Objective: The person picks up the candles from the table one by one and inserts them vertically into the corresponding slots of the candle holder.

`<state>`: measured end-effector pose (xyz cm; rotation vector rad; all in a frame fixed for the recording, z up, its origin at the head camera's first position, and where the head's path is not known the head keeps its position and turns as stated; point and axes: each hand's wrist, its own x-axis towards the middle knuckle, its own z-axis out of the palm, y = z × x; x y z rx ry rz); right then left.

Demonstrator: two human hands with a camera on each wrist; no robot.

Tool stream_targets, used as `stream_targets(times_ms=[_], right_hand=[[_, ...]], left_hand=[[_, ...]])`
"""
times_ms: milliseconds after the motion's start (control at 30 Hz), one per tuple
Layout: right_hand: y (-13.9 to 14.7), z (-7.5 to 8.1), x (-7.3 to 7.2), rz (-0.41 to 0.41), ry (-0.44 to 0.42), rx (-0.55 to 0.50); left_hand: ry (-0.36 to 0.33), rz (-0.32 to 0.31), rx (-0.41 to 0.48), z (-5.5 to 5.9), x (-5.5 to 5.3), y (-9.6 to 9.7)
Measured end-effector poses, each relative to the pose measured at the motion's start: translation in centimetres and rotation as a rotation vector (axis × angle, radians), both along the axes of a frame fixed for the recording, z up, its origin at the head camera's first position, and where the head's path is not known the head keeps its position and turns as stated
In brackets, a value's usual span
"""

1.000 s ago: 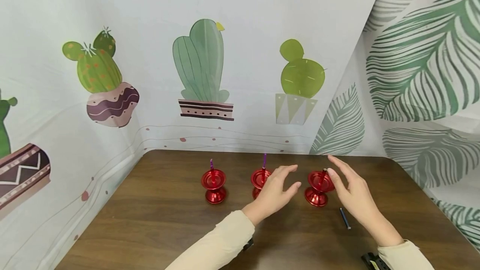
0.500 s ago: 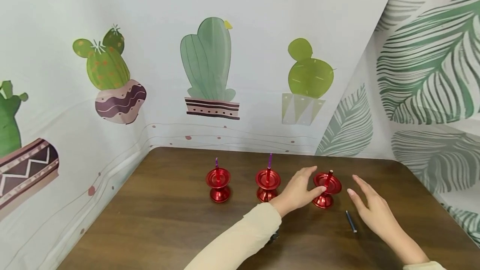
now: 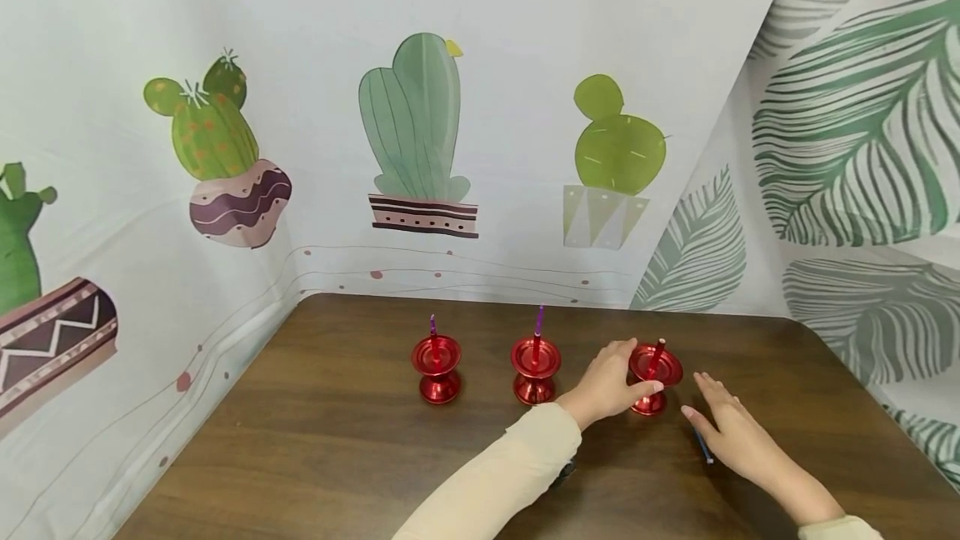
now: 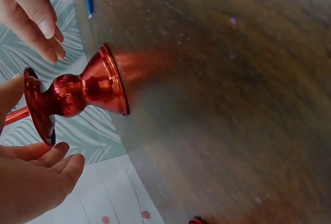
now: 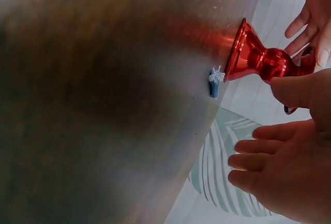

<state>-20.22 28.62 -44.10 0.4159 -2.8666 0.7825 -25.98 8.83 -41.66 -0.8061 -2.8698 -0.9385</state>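
A shiny red candle holder [image 3: 658,369] stands upright at the right of the row, a red tube rising from its dish. My left hand [image 3: 609,383] grips the dish from its left side; in the left wrist view, fingers and thumb sit at opposite parts of the rim of the holder [image 4: 95,85]. Just right of it, my right hand [image 3: 738,440] hovers with fingers extended, holding nothing. A slim blue stick [image 3: 703,447] lies on the table, partly hidden behind that hand. In the right wrist view, the stick [image 5: 214,88] shows a frayed white end.
Two matching red holders, the middle one [image 3: 536,361] and the left one [image 3: 437,357], stand along the brown table [image 3: 315,440], each with a purple candle. A cloth with printed cacti and leaves [image 3: 510,123] rises behind the table's far edge.
My left hand has moved right, from beside the middle holder to the rim of the right-hand one. My right hand has drawn away from that holder and lowered toward the blue stick.
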Motion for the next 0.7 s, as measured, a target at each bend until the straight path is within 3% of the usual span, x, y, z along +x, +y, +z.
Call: stream_targets(times_ms=[167, 467, 567, 700], right_hand=[[-0.01, -0.17, -0.20, -0.005, -0.077, 0.084], [0.25, -0.13, -0.19, -0.008, -0.298, 0.186], [-0.08, 0.02, -0.04, -0.008, -0.286, 0.212], [-0.61, 0.08, 0.39, -0.015, -0.156, 0.217]], left_hand=[[-0.012, 0.015, -0.001, 0.00, -0.05, 0.10], [-0.019, 0.039, 0.010, 0.14, -0.14, 0.40], [-0.028, 0.044, 0.011, 0.11, -0.20, 0.41], [-0.034, 0.046, 0.019, 0.00, -0.22, 0.38]])
